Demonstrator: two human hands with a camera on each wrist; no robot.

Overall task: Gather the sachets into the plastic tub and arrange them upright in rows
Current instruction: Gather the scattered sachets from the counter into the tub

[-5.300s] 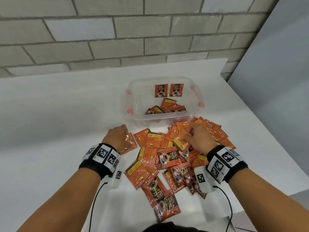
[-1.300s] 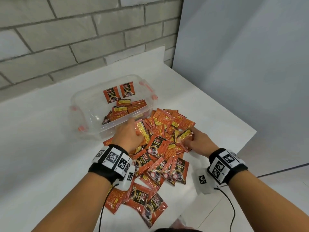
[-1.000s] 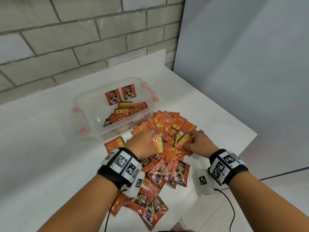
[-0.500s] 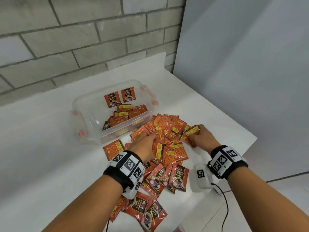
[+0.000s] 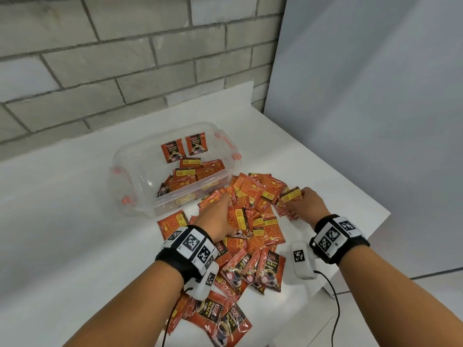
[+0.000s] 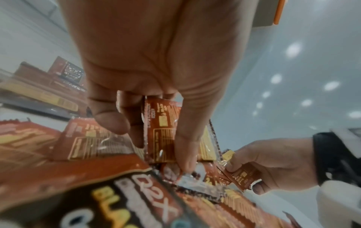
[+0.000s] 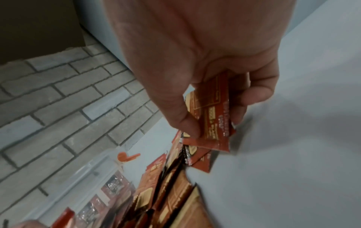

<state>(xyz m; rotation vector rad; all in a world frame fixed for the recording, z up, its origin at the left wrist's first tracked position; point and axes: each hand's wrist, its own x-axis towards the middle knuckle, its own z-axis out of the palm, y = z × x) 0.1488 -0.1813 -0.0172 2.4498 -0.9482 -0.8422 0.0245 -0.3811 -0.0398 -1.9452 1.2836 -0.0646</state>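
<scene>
A heap of red-orange coffee sachets (image 5: 253, 236) lies on the white table in front of a clear plastic tub (image 5: 140, 171). Two sachets (image 5: 184, 149) stand upright against the tub's far wall; several more lie loose inside it. My left hand (image 5: 220, 216) is over the middle of the heap and pinches a sachet (image 6: 162, 132) between thumb and fingers. At the heap's right edge my right hand (image 5: 304, 204) grips a small stack of sachets (image 7: 212, 117).
The tub has orange clips (image 5: 236, 156) on its ends. A brick wall (image 5: 112, 71) runs behind the table and a grey panel (image 5: 375, 96) stands to the right. The table's right edge (image 5: 370, 234) lies close to my right wrist.
My left hand came back from the tub's near rim to the middle of the heap and took hold of a sachet. My right hand shifted slightly along the heap's right edge, still holding sachets.
</scene>
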